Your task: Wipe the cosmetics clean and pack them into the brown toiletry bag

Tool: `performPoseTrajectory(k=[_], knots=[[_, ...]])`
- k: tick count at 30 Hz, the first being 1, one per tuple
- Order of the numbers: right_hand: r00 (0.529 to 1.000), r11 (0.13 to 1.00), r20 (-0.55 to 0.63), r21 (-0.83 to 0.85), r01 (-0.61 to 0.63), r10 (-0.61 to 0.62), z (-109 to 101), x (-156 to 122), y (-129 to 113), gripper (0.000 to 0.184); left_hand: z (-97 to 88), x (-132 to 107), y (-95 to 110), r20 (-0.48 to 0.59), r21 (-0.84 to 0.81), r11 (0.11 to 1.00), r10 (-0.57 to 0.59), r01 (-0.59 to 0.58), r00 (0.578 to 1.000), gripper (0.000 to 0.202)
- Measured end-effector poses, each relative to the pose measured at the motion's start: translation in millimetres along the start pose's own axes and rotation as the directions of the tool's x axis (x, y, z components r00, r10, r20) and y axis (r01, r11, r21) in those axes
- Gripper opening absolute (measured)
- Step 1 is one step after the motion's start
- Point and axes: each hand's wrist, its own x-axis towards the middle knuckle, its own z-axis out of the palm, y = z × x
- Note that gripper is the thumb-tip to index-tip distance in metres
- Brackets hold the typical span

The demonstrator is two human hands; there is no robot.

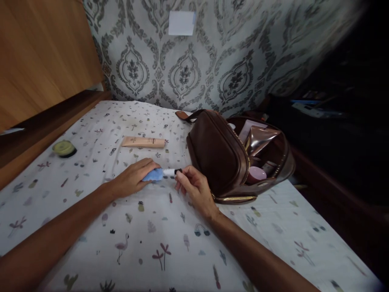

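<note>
My left hand [136, 176] is closed around a light blue cloth [154, 175], which sits against one end of a small white tube [169, 172]. My right hand [194, 186] pinches the tube's black end [178, 171] between thumb and fingers. What lies inside the cloth is hidden. Behind my left hand, a peach-coloured squeeze tube [144, 142] lies flat on the patterned sheet [152, 227]. Close to the right of my right hand is a brown leather bag [217, 150], unzipped, with a shiny rose-gold pouch [261, 139] and a pink round item [257, 173] inside.
At the far left a round yellow-green container [64, 148] with a dark base rests on the sheet. A wooden cabinet [45, 52] borders the left side. Patterned wallpaper [182, 77] bearing a white plate [181, 23] rises at the back. The right side is dark.
</note>
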Motion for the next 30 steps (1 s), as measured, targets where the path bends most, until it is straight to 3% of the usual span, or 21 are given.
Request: performPoseTrajectory(k=[3,7,13,18,21,23,26,30], knots=[[0.997,0.982,0.072,0.187,-0.012,-0.001,1.5,1.2,-2.5,0.037,0.0,1.7,8.9,-0.028,-0.137,0.990,-0.037,0.033,0.999,0.026],[0.987,0.980,0.158,0.198,-0.031,-0.001,2.3,0.9,-5.8,0.032,3.7,5.0,31.7,-0.025,-0.312,0.939,-0.162,0.147,0.986,0.024],[0.998,0.970,0.059,0.244,-0.021,0.007,4.2,-1.9,-2.6,0.033,11.3,6.8,46.9,0.051,-0.407,0.879,-0.249,0.248,0.967,0.035],[0.998,0.931,0.061,0.363,-0.025,0.003,7.8,-4.6,-3.8,0.035,9.0,6.7,39.9,-0.056,-0.435,0.841,-0.383,0.322,0.922,0.033],[0.998,0.952,0.056,0.306,-0.009,-0.009,6.1,-4.8,-7.9,0.037,6.8,8.3,37.0,-0.174,-0.470,0.820,-0.449,0.327,0.877,0.024],[0.995,0.977,0.104,0.214,-0.013,-0.009,4.3,-4.8,-11.3,0.040,6.5,9.6,35.4,-0.214,-0.561,0.763,-0.508,0.321,0.834,0.020],[0.980,0.995,0.200,0.098,-0.017,-0.003,3.7,-6.0,-15.5,0.042,8.2,10.6,34.2,-0.155,-0.741,0.602,-0.584,0.297,0.797,0.030],[0.960,1.000,0.281,0.003,0.004,-0.005,5.6,-10.0,-16.8,0.038,12.4,9.7,38.8,0.041,-0.864,0.397,-0.557,0.309,0.830,0.043]])
